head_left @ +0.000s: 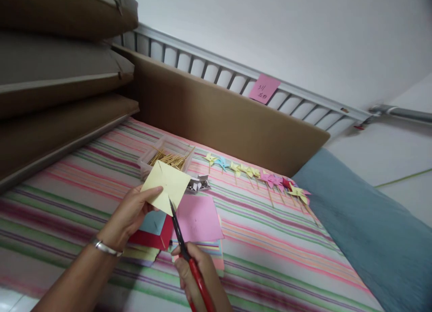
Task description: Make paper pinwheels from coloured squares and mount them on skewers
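My left hand (pixel 137 210) pinches a square of pale yellow paper (pixel 165 181) by its left edge, thumb on top. A dark slit or line shows near the paper's upper corner. In my right hand (pixel 199 271) is a pair of scissors (pixel 180 235) with red handles and dark blades. The blade tips meet the paper's lower corner and point toward its middle. Beneath and beside the hands lie a stack of coloured paper squares with a pink sheet (pixel 197 217) on top, and red and blue sheets (pixel 153 222) partly hidden by my left hand.
A clear plastic box (pixel 145 161) of wooden sticks stands behind the paper, beside a small box of metal pins (pixel 202 183). Several paper pinwheels (pixel 272 180) on sticks lie along a brown board (pixel 216 109). Stacked brown padded slabs (pixel 67 69) rise at left; striped cloth (pixel 84 190) covers the surface.
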{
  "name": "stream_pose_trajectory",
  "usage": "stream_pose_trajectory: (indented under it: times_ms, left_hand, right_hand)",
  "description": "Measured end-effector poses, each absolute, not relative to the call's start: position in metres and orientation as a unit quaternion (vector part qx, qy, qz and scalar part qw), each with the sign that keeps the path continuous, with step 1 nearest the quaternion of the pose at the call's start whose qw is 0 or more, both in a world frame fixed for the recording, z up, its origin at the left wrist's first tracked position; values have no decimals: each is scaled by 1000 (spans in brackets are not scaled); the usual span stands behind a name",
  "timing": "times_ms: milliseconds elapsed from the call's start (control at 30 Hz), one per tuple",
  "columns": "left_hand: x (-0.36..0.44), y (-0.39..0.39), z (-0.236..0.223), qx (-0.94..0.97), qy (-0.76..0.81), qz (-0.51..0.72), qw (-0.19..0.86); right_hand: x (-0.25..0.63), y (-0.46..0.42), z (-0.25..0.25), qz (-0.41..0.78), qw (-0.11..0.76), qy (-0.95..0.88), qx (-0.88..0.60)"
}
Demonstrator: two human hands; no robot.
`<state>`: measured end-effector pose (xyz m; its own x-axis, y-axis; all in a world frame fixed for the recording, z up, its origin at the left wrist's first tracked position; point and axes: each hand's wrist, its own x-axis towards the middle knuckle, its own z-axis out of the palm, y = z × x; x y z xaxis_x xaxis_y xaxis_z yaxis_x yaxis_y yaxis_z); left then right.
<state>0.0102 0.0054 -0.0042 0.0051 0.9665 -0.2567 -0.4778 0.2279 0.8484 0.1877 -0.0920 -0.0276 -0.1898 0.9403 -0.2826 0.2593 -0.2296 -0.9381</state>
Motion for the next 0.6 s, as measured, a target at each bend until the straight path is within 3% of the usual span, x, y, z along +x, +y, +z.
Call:
stream_pose_trajectory:
  times_ms: [600]
  left_hand:
    - [18, 1, -9, 289, 404, 544, 676]
  right_hand:
    - [191, -77, -31, 491, 314, -570, -579]
